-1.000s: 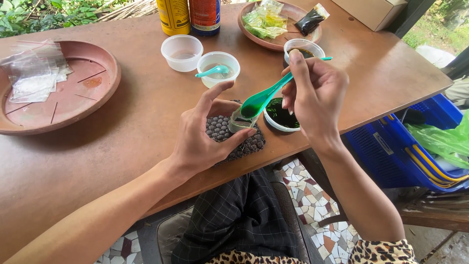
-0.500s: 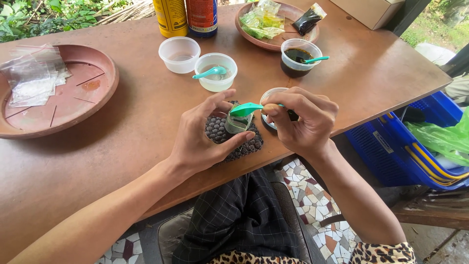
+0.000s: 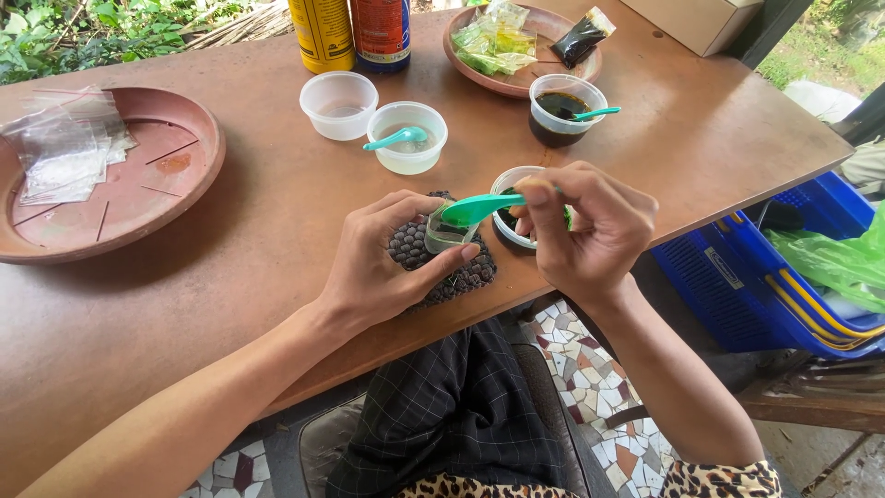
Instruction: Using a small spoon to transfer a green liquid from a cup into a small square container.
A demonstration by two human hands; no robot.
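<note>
My left hand [image 3: 387,263] grips a small clear plastic bag [image 3: 445,232] held upright over a dark beaded mat [image 3: 461,272] near the table's front edge. My right hand [image 3: 590,231] pinches the handle of a teal plastic spoon [image 3: 479,207], whose bowl sits right at the bag's mouth. Just behind the spoon a white cup [image 3: 509,184] with dark contents stands half hidden by my right fingers.
Farther back stand an empty clear cup [image 3: 338,104], a cup with pale liquid and a teal spoon [image 3: 407,138], and a cup of dark liquid [image 3: 564,109]. A brown dish [image 3: 166,175] with clear bags lies left. Two cans [image 3: 350,32], a plate of packets [image 3: 516,46], a blue crate [image 3: 765,277] right.
My right hand came down from above the white cup and swung the loaded teal spoon leftward to the mouth of the small bag. My left hand stayed on the bag.
</note>
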